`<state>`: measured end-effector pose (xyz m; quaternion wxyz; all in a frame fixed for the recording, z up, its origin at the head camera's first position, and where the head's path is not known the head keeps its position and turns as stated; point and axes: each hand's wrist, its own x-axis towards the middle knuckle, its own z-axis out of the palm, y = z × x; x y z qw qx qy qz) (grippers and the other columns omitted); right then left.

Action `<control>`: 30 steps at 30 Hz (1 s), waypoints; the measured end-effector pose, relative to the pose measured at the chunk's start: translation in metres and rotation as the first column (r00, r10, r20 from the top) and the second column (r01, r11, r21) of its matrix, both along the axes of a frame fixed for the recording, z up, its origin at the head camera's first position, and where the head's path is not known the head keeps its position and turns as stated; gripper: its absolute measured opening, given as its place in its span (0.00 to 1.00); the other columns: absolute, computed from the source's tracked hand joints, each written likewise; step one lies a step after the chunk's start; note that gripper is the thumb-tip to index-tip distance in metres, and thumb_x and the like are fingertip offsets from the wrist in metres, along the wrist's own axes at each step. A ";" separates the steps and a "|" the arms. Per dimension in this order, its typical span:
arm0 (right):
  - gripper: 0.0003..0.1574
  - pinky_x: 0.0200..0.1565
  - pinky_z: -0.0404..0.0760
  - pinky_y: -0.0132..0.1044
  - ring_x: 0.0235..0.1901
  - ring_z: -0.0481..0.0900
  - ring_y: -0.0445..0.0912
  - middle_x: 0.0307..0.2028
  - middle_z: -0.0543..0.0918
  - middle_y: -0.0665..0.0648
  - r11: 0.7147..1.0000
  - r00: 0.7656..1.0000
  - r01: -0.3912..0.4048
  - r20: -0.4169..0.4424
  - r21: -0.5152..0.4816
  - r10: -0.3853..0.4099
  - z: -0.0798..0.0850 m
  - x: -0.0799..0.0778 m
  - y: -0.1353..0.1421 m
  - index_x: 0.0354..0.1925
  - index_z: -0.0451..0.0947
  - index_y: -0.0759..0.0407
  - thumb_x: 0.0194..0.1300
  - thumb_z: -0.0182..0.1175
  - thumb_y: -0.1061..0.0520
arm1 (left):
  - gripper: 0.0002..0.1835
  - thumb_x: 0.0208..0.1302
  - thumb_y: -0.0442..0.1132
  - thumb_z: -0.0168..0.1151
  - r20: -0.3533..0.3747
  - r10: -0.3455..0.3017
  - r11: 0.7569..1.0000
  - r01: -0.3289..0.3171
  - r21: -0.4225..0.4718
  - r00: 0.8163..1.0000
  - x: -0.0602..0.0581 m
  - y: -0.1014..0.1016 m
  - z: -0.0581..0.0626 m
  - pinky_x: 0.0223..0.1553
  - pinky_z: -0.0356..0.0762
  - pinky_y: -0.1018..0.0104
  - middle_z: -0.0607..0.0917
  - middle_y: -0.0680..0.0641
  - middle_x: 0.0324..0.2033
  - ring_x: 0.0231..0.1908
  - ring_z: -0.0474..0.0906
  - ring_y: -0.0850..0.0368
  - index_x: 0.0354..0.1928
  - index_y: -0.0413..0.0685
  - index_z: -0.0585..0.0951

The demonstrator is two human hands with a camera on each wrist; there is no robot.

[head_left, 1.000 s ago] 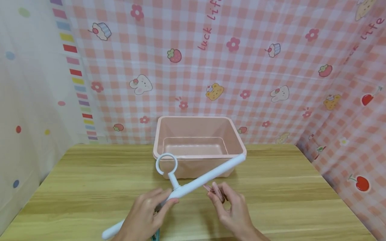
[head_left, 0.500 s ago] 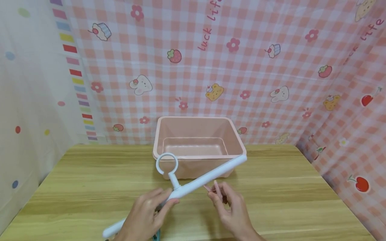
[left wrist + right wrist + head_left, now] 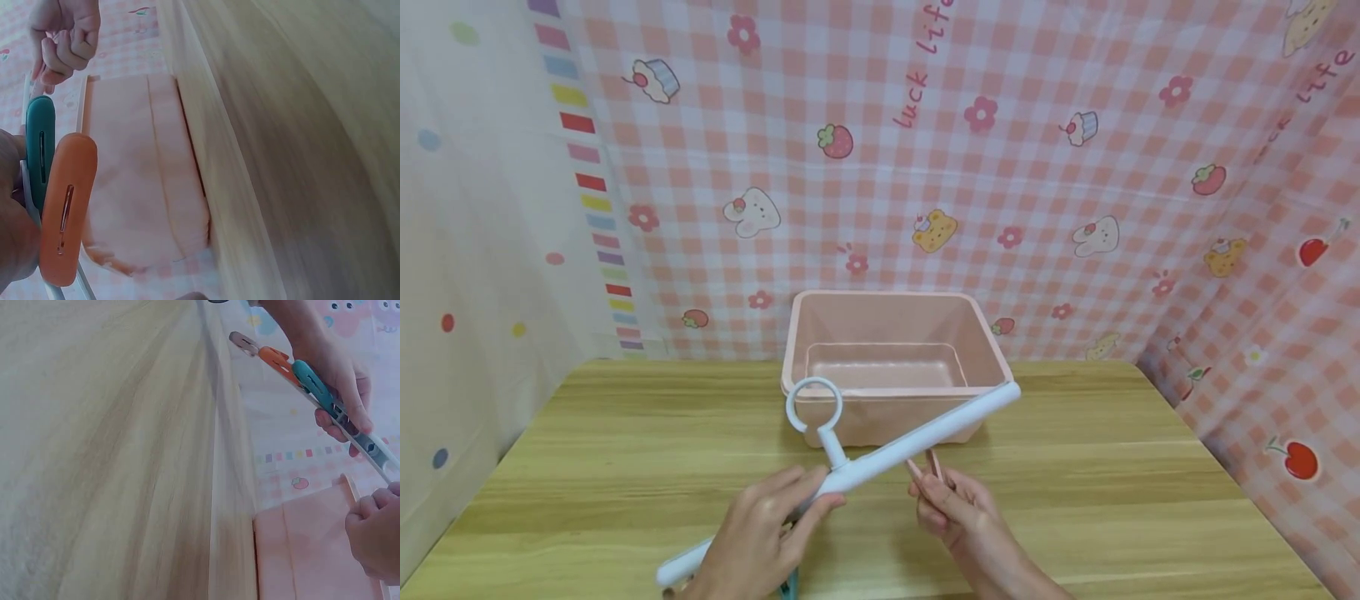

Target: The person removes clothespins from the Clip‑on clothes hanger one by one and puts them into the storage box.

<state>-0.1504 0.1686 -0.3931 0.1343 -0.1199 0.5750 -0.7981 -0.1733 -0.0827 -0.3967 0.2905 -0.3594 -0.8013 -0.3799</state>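
My left hand [image 3: 767,525] grips a pale blue clip hanger [image 3: 925,437] near its middle, beside the open ring hook [image 3: 815,407]. The bar is held tilted, its right end higher. Fixed along its underside are a teal clothespin [image 3: 40,150], an orange clothespin [image 3: 67,206] and a greyish-pink clothespin [image 3: 242,344]. Just below the bar's right half, my right hand [image 3: 962,517] pinches a pink clothespin [image 3: 934,464] between thumb and curled fingers. Its tips point up at the bar, and the rest is hidden by the hand.
Behind the hanger stands a pink plastic bin [image 3: 898,300] on the wooden table [image 3: 1112,492], with no contents showing. The hanger's right end overlaps its front rim in the head view. A pink checked cloth [image 3: 880,183] hangs behind the table.
My right hand has turned, with the thumb now laid over the pink clothespin and the other fingers curled further in. The left hand and hanger have stayed almost still.
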 end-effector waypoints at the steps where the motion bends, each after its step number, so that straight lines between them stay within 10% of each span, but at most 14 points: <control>1: 0.14 0.34 0.65 0.27 0.25 0.63 0.34 0.23 0.69 0.40 1.000 1.000 -0.022 0.017 -0.017 0.022 0.000 0.000 0.001 0.43 0.77 0.53 0.80 0.44 0.57 | 0.09 0.62 0.36 0.70 -0.003 -0.003 1.000 0.003 0.000 1.000 0.000 0.000 0.000 0.18 0.60 0.90 0.76 0.61 0.22 0.22 0.60 0.80 0.45 0.48 0.87; 14: 0.24 0.30 0.53 0.30 0.23 0.53 0.39 0.22 0.67 0.40 0.914 0.944 -0.314 0.023 -0.258 0.330 -0.006 -0.007 0.013 0.44 0.79 0.55 0.82 0.34 0.59 | 0.08 0.67 0.41 0.67 -0.097 -0.057 0.998 0.054 -0.036 0.994 -0.004 -0.010 -0.001 0.23 0.61 0.90 0.77 0.60 0.25 0.23 0.63 0.75 0.45 0.47 0.87; 30: 0.30 0.32 0.49 0.31 0.24 0.52 0.39 0.23 0.60 0.43 0.775 0.851 -0.507 -0.075 -0.377 0.520 -0.010 -0.010 0.018 0.48 0.78 0.54 0.82 0.25 0.58 | 0.08 0.69 0.41 0.64 -0.132 -0.136 0.991 0.135 -0.018 0.982 -0.005 -0.013 -0.005 0.24 0.62 0.91 0.77 0.59 0.26 0.24 0.65 0.73 0.45 0.47 0.85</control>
